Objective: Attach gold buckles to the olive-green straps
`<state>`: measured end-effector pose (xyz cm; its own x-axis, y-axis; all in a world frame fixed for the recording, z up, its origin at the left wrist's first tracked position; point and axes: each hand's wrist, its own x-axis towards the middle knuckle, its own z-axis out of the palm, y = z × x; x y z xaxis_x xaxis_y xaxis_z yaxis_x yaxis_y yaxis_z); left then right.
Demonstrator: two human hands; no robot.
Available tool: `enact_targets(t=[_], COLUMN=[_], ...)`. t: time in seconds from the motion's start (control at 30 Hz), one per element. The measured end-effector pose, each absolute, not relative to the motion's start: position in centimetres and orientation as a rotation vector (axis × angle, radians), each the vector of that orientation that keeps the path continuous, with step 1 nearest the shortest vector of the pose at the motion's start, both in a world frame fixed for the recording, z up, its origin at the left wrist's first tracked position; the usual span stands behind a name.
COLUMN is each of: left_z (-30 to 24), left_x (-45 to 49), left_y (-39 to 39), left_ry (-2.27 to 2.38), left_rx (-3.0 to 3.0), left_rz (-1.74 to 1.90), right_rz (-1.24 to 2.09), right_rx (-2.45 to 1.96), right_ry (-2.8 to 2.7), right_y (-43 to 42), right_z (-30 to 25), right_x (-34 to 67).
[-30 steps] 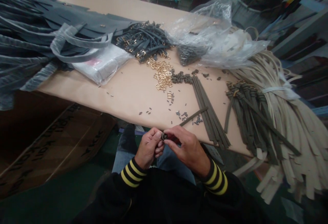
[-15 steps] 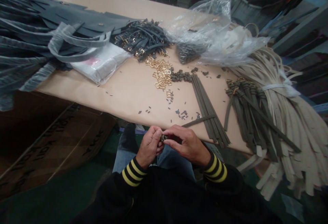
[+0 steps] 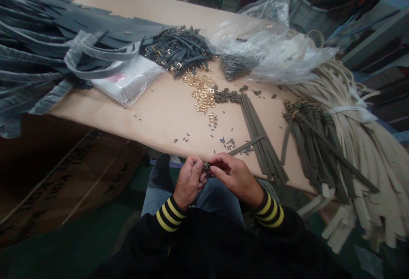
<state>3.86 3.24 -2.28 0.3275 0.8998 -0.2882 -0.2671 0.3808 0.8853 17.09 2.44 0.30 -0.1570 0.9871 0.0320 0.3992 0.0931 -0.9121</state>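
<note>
By the table edge [image 3: 150,139]: small olive strap loop [image 3: 206,166], held two-handed.
Left hand [image 3: 189,181] pinches it from 9 o'clock, right hand [image 3: 235,177] from 3; olive strip [image 3: 246,146] slants toward 2, nearer right hand.

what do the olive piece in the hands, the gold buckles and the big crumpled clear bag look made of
Olive piece: perhaps leather or imitation, matte; dull, curled surface, too small to be sure.
Gold buckles: likely metal, shiny gold finish; rigid-looking frames with bright glints.
Clear bag: thin plastic film, glossy; see-through, with creases and highlights.
</note>
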Motion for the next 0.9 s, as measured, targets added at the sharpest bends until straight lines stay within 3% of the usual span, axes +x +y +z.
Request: enact_targets(t=[0.37, 0.63, 0.9], left_z=[-3.5, -3.3, -3.1], left_x=[3.8, 3.0, 3.2], left_y=[3.1, 3.5, 4.1], left_ry=[0.961, 0.912, 0.917], left_rx=[1.127, 1.758, 2.116], left_rz=[0.940, 0.842, 0.990], right_rz=[1.052, 1.045, 1.058], right_rx=[-1.510, -1.610, -1.594], right_ry=[-1.748, -1.798, -1.799], right_y=[3.3, 3.6, 3.5], right_z=[1.0, 1.3, 1.3], right_x=[17.2, 17.4, 17.3])
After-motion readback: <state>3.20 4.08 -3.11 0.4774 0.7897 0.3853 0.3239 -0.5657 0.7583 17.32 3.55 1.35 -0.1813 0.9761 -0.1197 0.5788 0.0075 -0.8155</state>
